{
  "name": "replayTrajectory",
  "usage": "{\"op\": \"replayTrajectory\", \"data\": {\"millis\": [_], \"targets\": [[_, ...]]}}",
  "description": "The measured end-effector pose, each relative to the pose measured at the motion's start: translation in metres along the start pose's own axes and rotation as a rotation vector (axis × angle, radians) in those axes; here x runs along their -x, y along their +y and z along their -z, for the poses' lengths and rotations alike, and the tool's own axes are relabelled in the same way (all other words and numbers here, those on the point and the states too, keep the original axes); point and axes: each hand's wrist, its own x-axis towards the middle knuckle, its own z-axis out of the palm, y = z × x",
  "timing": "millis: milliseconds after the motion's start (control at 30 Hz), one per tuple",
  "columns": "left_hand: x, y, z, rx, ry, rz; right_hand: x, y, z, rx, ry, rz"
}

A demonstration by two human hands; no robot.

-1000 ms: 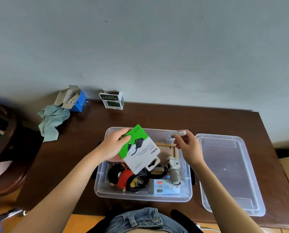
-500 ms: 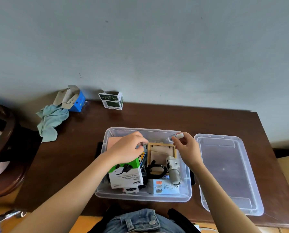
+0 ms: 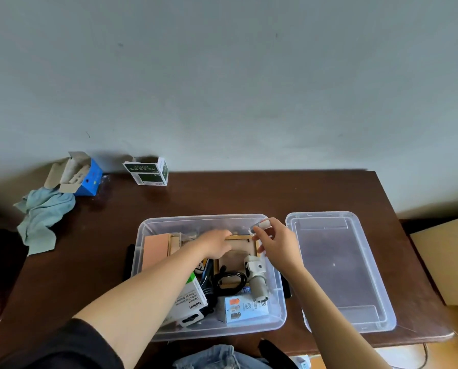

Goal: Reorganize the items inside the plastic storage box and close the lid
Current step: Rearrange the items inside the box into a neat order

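The clear plastic storage box (image 3: 281,319) sits on the dark wooden table (image 3: 94,262), close to the near edge, directly in front of the person. Inside, at the near wall, a white-and-green Belkin package (image 3: 189,302) leans under the left forearm, and a small light-blue carton (image 3: 245,310) lies to its right. Between them and slightly farther in, a coiled black cable (image 3: 230,280) rests on the contents. A white cylindrical device (image 3: 258,278) lies along the right side of the box.

Farther in, the left hand (image 3: 215,245) reaches into the box, palm down, at the far edge of a wooden frame (image 3: 254,247). Its fingers curl over the top rail of the frame; whether they actually grip it cannot be determined. The right hand (image 3: 279,245) is raised above the right rear corner of the box. It pinches a small clear-and-white item (image 3: 261,226) between thumb and fingertips. The two hands are close together but not touching.

A salmon-coloured flat pad (image 3: 156,249) stands at the left rear of the box. The lid (image 3: 339,270) lies flat on the table just right of the box, off the container.

At the far left of the table lie a teal cloth (image 3: 43,217), an open blue carton (image 3: 82,177) and a green-and-white carton (image 3: 148,171).
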Motion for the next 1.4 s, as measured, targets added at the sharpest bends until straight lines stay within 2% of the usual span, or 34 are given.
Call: {"op": "replayTrajectory", "data": {"millis": [167, 300, 400, 500, 700, 933, 1067, 1167, 1400], "targets": [[0.0, -0.002, 0.009, -0.062, 0.029, -0.038, -0.006, 0.003, 0.001, 0.006, -0.008, -0.02], [0.009, -0.006, 0.028, -0.162, -0.035, -0.062, -0.009, 0.005, 0.0, 0.082, -0.022, -0.014], [0.014, -0.013, 0.041, -0.247, -0.116, 0.009, -0.011, 0.005, -0.001, 0.191, -0.02, 0.009], [0.022, -0.011, 0.045, -0.417, -0.168, 0.087, -0.012, 0.003, -0.003, 0.273, -0.016, 0.028], [0.033, 0.026, 0.03, -0.737, -0.14, 0.079, -0.014, 0.002, -0.003, 0.273, -0.027, 0.02], [0.011, 0.042, 0.005, -0.533, 0.002, -0.175, -0.01, 0.004, 0.001, 0.072, -0.019, 0.007], [-0.012, 0.046, -0.005, -0.61, -0.091, -0.254, -0.008, 0.003, 0.001, 0.124, -0.011, 0.018], [-0.022, 0.043, -0.009, -0.667, -0.136, -0.248, -0.008, 0.003, -0.001, 0.237, -0.004, 0.022], [-0.026, 0.031, -0.017, -0.702, -0.104, -0.195, -0.012, 0.0, -0.002, 0.349, -0.036, 0.027]]}}
